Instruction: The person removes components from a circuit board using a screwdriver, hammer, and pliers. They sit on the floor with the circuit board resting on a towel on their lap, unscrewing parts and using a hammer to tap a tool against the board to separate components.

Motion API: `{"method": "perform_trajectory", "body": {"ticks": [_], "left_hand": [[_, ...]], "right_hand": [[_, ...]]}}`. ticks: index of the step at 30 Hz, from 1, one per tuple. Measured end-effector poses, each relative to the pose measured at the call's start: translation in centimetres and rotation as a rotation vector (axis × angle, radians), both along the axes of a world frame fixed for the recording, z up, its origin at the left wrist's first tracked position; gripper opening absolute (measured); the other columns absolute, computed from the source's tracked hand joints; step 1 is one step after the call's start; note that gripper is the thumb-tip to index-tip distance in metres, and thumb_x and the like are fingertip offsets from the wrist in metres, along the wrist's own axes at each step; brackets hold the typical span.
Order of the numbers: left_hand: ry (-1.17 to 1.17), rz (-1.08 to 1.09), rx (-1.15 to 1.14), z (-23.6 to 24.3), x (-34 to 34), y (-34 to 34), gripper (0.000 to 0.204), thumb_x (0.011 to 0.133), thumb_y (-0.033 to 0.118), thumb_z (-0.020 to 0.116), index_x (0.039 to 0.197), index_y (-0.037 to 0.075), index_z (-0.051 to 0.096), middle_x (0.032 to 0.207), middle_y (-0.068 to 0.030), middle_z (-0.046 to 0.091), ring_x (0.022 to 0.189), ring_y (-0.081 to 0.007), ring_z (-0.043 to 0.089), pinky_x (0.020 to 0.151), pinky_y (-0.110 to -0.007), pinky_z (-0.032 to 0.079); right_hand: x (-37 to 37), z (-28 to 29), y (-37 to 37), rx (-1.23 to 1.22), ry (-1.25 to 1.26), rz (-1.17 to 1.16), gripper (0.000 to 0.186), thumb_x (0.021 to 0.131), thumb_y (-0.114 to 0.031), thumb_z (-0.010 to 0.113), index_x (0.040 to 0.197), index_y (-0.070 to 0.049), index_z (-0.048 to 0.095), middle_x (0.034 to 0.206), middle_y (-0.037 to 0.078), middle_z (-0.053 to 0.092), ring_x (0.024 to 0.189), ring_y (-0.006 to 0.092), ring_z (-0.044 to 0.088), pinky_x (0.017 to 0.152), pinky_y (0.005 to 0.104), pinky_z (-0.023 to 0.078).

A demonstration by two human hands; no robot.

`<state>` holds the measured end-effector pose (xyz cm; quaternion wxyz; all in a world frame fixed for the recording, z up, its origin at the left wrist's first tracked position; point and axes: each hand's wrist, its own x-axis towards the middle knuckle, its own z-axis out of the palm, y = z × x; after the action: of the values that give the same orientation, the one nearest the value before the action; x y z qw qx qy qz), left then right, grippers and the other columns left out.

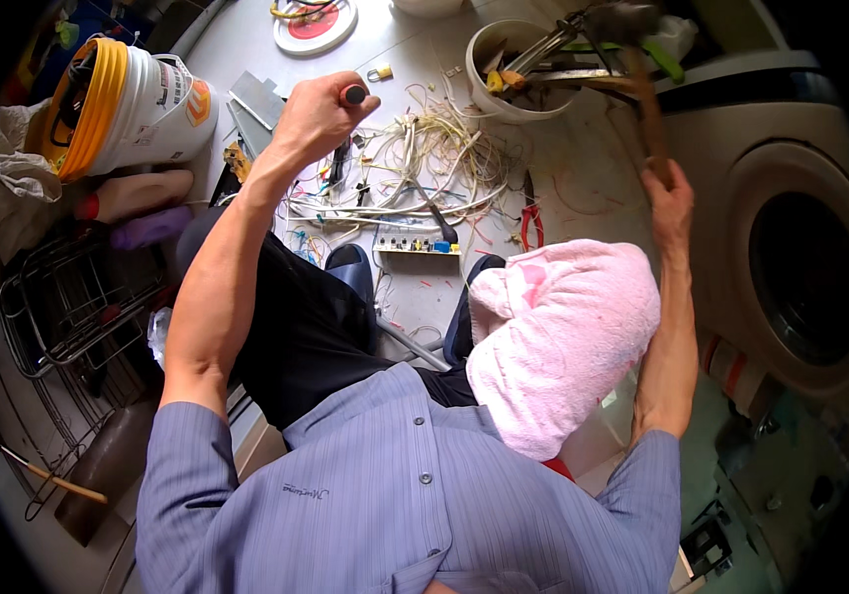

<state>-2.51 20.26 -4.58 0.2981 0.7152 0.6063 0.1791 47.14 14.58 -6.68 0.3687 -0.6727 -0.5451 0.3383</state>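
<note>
My left hand (316, 117) is closed in a fist around a tool with a red-and-black handle end (353, 95), held upright over a tangle of pale wires (434, 158) on the floor. My right hand (670, 198) grips the wooden handle of a hammer (642, 89), raised high, its dark head blurred near a white bucket of tools (514, 69). Below the wires lies a small circuit board (417, 243). A pink towel (558, 337) covers my right knee.
A white pail with a yellow coil (123, 104) stands at the left, above a wire rack (78, 307). A washing machine (791, 247) fills the right side. Red-handled pliers (531, 223) lie near the wires. A round red-and-white disc (314, 25) sits at the top.
</note>
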Motion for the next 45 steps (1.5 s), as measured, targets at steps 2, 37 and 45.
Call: {"method": "perform_trajectory", "body": {"ticks": [2, 37, 45], "left_hand": [[-0.059, 0.004, -0.044, -0.3, -0.4, -0.7, 0.029, 0.091, 0.030, 0.074, 0.096, 0.002, 0.071, 0.080, -0.0116, 0.068, 0.073, -0.0177, 0.061, 0.068, -0.033, 0.050], [-0.552, 0.133, 0.000, -18.1, 14.6, -21.8, 0.021, 0.081, 0.007, 0.076, 0.091, 0.003, 0.058, 0.090, -0.0136, 0.057, 0.091, -0.0363, 0.056, 0.080, -0.045, 0.045], [-0.565, 0.150, -0.028, -18.9, 12.9, -22.9, 0.023, 0.080, 0.005, 0.076, 0.092, 0.002, 0.057, 0.097, -0.0157, 0.060, 0.100, -0.0388, 0.059, 0.089, -0.047, 0.047]], "right_hand": [[-0.6, 3.8, -0.8, 0.166, -0.155, -0.077, 0.029, 0.095, -0.024, 0.071, 0.115, -0.004, 0.067, 0.096, 0.004, 0.068, 0.095, 0.0155, 0.061, 0.089, 0.0323, 0.047], [-22.3, -4.1, -16.8, -0.420, 0.519, -0.323, 0.015, 0.097, -0.016, 0.069, 0.091, -0.003, 0.063, 0.062, -0.002, 0.048, 0.048, 0.0070, 0.040, 0.045, 0.0247, 0.031], [-23.8, -5.0, -15.7, -0.515, 0.644, -0.330, 0.017, 0.096, -0.016, 0.070, 0.091, -0.001, 0.063, 0.062, -0.003, 0.048, 0.045, 0.0070, 0.039, 0.044, 0.0242, 0.031]]}}
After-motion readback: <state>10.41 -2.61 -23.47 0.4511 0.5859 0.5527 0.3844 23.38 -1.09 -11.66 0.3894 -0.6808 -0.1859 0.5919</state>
